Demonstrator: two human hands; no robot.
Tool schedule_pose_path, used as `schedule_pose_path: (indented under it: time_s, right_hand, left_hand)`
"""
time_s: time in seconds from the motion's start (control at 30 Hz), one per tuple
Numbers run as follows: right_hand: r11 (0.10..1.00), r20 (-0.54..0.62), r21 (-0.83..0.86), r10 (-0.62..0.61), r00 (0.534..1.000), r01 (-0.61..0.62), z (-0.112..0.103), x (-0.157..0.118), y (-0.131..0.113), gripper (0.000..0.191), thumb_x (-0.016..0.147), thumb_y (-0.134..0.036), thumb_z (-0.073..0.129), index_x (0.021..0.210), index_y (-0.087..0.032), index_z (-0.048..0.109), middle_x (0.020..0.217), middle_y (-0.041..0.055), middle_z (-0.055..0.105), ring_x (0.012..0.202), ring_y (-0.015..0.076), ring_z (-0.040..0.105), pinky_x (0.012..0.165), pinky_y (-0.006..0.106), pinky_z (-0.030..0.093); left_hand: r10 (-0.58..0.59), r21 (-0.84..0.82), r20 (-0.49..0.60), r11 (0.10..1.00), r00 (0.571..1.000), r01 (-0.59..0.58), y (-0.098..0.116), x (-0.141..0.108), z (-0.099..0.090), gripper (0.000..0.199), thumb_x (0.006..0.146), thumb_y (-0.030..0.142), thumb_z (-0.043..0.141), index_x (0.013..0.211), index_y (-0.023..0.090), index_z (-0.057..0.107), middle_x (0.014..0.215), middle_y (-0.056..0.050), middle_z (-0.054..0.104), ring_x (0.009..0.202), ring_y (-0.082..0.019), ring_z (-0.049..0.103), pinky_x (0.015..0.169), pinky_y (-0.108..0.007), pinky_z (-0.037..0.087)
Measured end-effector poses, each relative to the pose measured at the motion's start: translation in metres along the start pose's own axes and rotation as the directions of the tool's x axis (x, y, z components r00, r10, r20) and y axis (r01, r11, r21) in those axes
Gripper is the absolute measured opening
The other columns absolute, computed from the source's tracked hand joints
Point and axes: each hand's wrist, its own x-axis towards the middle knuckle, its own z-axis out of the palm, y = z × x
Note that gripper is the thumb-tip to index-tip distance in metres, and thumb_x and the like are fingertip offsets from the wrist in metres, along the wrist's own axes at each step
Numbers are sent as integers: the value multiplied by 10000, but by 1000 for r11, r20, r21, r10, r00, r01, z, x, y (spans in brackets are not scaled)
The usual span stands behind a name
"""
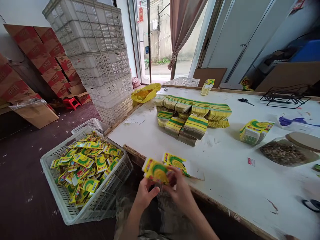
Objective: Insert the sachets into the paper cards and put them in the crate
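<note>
A yellow and green printed card packet (158, 171), blurred by motion, is held up at the front edge of the table. My left hand (145, 193) grips it from below left, thumb raised at its lower edge. The fingers of my right hand (178, 186) close on its right side. Just behind them, more yellow and green cards (176, 161) lie flat on the white table (220, 173). To the left, a white plastic crate (51, 180) is heaped with loose yellow packets (83, 160). Whether one packet or several are between my hands, I cannot tell.
Rows of stacked cards (192, 106) stand mid-table, with another card stack (255, 132) to the right. A jar (285, 151), scissors (246, 101) and a black wire rack (285, 96) are on the table. Tall stacked crates (100, 60) rise beyond its left side. A yellow bag (146, 93) lies at the far corner.
</note>
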Motion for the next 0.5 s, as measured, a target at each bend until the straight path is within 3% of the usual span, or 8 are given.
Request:
schedule_pose_path:
  time_s: [0.1, 0.2, 0.37, 0.5]
  right_hand:
    - [985, 141, 169, 16, 990, -40, 27, -14, -14, 581, 718, -106, 552, 1269, -226, 413, 815, -15, 519, 700, 164, 536, 636, 281, 466]
    - [955, 176, 282, 46, 983, -95, 39, -22, -20, 566, 778, -125, 530, 1313, -242, 388, 896, 5, 553, 735, 160, 549, 672, 288, 465]
    - [876, 305, 450, 33, 952, -174, 37, -27, -30, 566, 786, -197, 614, 1317, -246, 425, 965, 26, 589, 849, 186, 551, 753, 309, 447]
    - [901, 354, 391, 39, 934, -185, 35, -29, -36, 504, 745, -201, 676, 1229, -236, 542, 1032, 37, 610, 947, 216, 534, 861, 345, 416]
  left_hand:
    - [-13, -393, -101, 919, 995, -27, 3, 3, 15, 522, 783, 599, 643, 1057, 157, 693, 1133, -140, 690, 1105, -296, 623, 960, -421, 492]
    - [-60, -598, -224, 797, 973, -88, 8, 5, 21, 506, 773, 603, 648, 1023, 165, 694, 1037, -126, 704, 1016, -272, 653, 893, -405, 524]
    - [-59, -625, -373, 753, 926, -204, 12, 5, 21, 437, 702, 581, 713, 819, 162, 668, 760, -49, 645, 776, -196, 646, 738, -314, 543]
    - [18, -562, -420, 780, 907, -276, 7, 6, 23, 416, 728, 573, 689, 758, 165, 615, 654, -8, 558, 618, -129, 550, 625, -246, 500]
